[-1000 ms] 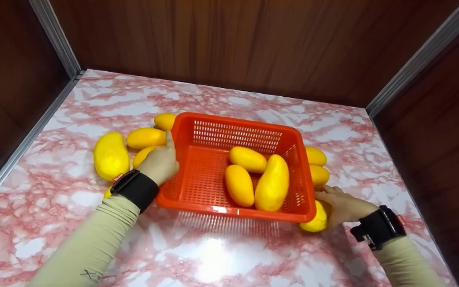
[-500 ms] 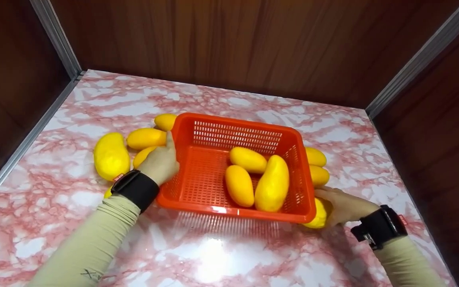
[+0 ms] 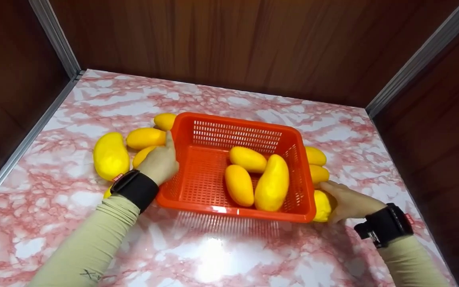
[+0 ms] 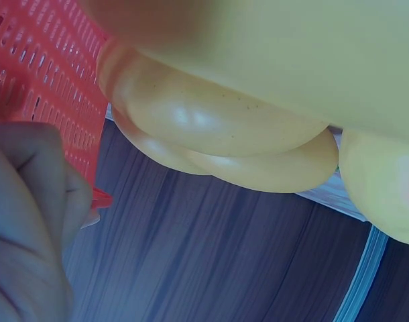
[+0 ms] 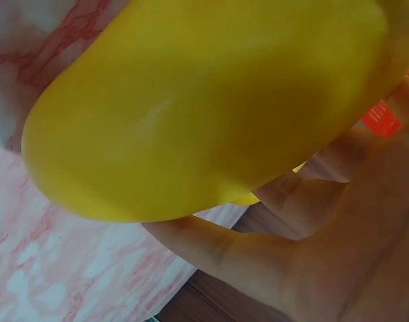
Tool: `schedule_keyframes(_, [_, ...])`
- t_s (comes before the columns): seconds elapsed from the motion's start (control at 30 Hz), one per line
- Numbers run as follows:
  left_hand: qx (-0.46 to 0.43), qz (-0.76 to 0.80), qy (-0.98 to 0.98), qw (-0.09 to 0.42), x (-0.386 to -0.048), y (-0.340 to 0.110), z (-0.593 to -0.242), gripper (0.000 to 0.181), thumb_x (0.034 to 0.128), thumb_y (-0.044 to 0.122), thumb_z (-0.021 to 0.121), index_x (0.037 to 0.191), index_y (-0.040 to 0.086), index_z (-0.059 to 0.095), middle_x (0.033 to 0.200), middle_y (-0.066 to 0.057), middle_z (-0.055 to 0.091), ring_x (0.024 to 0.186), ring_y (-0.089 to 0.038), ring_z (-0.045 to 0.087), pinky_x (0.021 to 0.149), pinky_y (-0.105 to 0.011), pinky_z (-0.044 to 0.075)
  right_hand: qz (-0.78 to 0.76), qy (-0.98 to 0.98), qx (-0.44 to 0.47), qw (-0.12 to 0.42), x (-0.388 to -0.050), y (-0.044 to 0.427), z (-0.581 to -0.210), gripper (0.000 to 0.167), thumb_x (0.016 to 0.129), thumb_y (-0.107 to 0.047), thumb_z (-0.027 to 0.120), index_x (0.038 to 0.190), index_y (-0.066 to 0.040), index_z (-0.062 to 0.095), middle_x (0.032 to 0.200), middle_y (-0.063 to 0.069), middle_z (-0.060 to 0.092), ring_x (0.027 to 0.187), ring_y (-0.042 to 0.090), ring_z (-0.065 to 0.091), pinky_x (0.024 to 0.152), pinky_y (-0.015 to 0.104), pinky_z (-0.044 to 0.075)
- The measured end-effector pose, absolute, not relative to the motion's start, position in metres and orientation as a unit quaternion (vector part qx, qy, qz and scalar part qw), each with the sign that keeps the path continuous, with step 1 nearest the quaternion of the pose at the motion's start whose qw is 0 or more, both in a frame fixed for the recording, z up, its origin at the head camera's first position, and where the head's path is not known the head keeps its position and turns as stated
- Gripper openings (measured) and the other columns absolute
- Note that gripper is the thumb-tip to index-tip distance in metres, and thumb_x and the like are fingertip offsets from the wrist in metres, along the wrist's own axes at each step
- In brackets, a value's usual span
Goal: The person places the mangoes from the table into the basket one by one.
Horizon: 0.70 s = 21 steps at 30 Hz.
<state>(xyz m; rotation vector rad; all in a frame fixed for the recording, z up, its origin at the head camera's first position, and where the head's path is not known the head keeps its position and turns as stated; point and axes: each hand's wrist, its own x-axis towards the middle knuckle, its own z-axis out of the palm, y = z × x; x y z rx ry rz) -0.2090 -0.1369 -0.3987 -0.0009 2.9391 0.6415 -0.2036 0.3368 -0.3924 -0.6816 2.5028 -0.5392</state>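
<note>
An orange-red plastic basket (image 3: 233,212) with slotted walls sits mid-table, with several yellow mangoes, among them a large one (image 3: 272,183), in its right half. My left hand (image 3: 161,161) grips the basket's left rim, its fingers curled there in the left wrist view. Outside the front right corner, my right hand (image 3: 351,202) holds a large yellow mango (image 3: 322,206) on the tabletop; the basket hides part of it. In the right wrist view, the fingers bend against the side of this mango (image 5: 191,114).
Left of the basket lie several more mangoes, including a big curved one (image 3: 112,156). Two small mangoes (image 3: 318,174) rest against its right side. Dark wood-look panels (image 3: 221,44) wall in the pink marbled table (image 3: 165,259).
My right hand and its mango have shifted slightly away from me along the basket's right side, and the fingers sit a little higher. The left hand and basket have stayed put.
</note>
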Motion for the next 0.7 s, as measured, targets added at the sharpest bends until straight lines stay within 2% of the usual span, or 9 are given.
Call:
schedule_keyframes(0.3, [0.007, 0.21, 0.976, 0.061, -0.2103, -0.1379, -0.401, 0.083, 0.091, 0.008, 0.049, 0.153, -0.013, -0.001, 0.063, -0.006, 0.051, 0.055, -0.023, 0.054, 0.051, -0.033, 0.041, -0.235, 0.908, -0.238, 0.251, -0.2039, 0.3415, -0.3901, 0.079, 0.064, -0.011, 0.087, 0.132, -0.019, 0.047, 0.126, 0.013, 0.048, 0.108, 0.03, 0.047, 0.089, 0.043, 0.042])
schedule_keyframes(0.5, [0.005, 0.208, 0.976, 0.063, -0.2107, -0.1374, -0.4009, 0.083, 0.0909, 0.009, 0.049, 0.153, -0.012, -0.002, 0.064, -0.007, 0.052, 0.056, -0.024, 0.056, 0.052, -0.034, 0.043, -0.262, 0.901, -0.232, 0.258, -0.2041, 0.3439, -0.3877, 0.078, 0.066, -0.011, 0.087, 0.131, -0.015, 0.044, 0.127, 0.014, 0.048, 0.107, 0.031, 0.049, 0.089, 0.042, 0.045])
schedule_keyframes(0.7, [-0.002, 0.211, 0.975, 0.074, -0.2117, -0.1376, -0.401, 0.084, 0.0914, 0.01, 0.05, 0.154, -0.01, -0.002, 0.071, -0.012, 0.059, 0.065, -0.028, 0.062, 0.062, -0.039, 0.049, -0.274, 0.899, -0.207, 0.271, -0.2031, 0.3456, -0.3822, 0.078, 0.066, -0.008, 0.084, 0.131, -0.01, 0.04, 0.126, 0.018, 0.045, 0.101, 0.03, 0.051, 0.078, 0.034, 0.052])
